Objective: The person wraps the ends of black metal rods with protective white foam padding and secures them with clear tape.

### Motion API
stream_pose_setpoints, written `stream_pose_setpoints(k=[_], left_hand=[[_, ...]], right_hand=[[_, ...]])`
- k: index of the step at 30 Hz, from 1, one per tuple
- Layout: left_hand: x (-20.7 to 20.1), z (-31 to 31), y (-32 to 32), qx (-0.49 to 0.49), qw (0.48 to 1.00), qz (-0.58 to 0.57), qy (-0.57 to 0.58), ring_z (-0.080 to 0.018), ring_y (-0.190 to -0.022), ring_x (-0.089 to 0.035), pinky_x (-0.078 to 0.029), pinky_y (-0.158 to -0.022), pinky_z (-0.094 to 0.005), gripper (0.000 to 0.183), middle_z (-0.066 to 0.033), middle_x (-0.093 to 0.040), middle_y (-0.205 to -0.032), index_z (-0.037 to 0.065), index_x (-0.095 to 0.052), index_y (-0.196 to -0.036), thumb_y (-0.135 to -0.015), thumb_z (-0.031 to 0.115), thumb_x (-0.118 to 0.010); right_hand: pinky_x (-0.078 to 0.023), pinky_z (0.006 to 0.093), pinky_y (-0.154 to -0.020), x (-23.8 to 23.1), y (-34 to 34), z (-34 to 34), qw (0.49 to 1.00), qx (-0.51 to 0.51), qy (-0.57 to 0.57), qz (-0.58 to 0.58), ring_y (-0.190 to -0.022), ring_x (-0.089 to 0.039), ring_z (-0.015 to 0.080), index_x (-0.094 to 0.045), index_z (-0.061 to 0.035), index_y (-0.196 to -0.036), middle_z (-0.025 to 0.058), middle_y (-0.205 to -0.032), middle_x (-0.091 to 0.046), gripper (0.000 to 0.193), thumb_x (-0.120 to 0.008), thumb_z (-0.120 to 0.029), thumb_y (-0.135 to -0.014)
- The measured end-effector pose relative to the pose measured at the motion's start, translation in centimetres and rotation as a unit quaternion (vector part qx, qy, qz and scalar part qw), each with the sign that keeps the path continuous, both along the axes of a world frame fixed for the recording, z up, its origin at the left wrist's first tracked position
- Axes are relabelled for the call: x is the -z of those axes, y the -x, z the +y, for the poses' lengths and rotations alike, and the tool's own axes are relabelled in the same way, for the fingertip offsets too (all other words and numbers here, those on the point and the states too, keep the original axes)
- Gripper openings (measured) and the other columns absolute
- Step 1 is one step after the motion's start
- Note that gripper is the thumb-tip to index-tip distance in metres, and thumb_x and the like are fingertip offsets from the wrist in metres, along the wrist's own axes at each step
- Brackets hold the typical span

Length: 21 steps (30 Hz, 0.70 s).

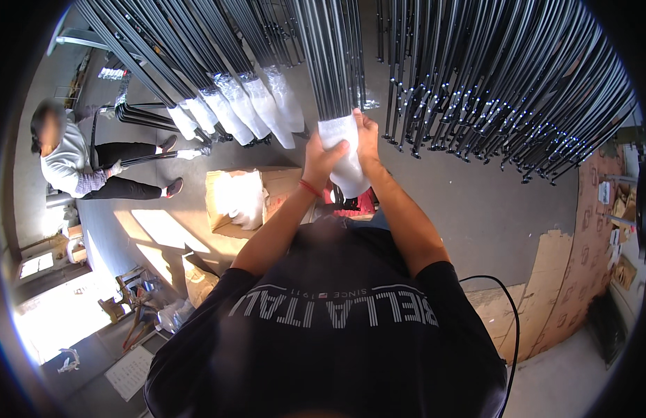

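A white foam sleeve (pixel 348 164) covers the near end of a bundle of black metal rods (pixel 328 66) in front of me. My left hand (pixel 323 159) grips the sleeve from the left, its thumb lying across the white foam. On the other side my right hand (pixel 367 141) is closed at the sleeve's upper right edge, where foam meets rods. Dark rod ends show just below the sleeve. To the left, several more rod bundles end in white foam sleeves (pixel 229 115), some with clear film around them.
Many bare black rods (pixel 469 90) hang or lean at the right. An open cardboard box (pixel 218 209) with white foam is at left. Another person (pixel 72 153) handles rods at far left. Cardboard (pixel 546 265) lies at right, near a black cable (pixel 516 313).
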<state>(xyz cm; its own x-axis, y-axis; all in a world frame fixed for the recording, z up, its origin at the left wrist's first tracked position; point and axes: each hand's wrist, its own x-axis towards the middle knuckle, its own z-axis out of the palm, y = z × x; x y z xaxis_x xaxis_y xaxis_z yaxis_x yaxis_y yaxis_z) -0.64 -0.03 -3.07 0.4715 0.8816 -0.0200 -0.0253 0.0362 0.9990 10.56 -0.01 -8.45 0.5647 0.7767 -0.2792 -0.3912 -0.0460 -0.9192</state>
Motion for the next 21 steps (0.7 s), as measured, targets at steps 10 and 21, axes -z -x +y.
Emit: stream_pose_setpoints(k=[10, 21], left_hand=[[-0.2, 0.1, 1.4, 0.027, 0.986, 0.115, -0.121, -0.0233, -0.115, -0.035, -0.035, -0.088, -0.0368, 0.045, -0.0145, -0.038, -0.122, 0.000, -0.053, -0.106, -0.073, 0.029, -0.063], [-2.8, 5.1, 3.9, 0.316, 0.905, -0.091, 0.271, -0.0239, -0.075, -0.061, -0.051, -0.053, -0.0288, 0.068, -0.0170, -0.052, -0.110, -0.007, -0.040, -0.116, -0.073, 0.039, -0.064]], right_hand=[[-0.045, 0.0271, -0.055, -0.9, 0.3, -1.4, 0.872, -0.365, -0.104, 0.310, -0.061, -0.056, 0.0117, -0.058, 0.0014, -0.079, 0.0069, -0.067, -0.060, 0.023, -0.049, -0.019, -0.085], [-0.046, 0.0278, -0.059, -0.8, 1.1, -0.8, 0.636, -0.663, -0.140, 0.370, -0.067, -0.057, 0.0128, -0.058, 0.0007, -0.084, 0.0073, -0.072, -0.061, 0.021, -0.049, -0.018, -0.083]])
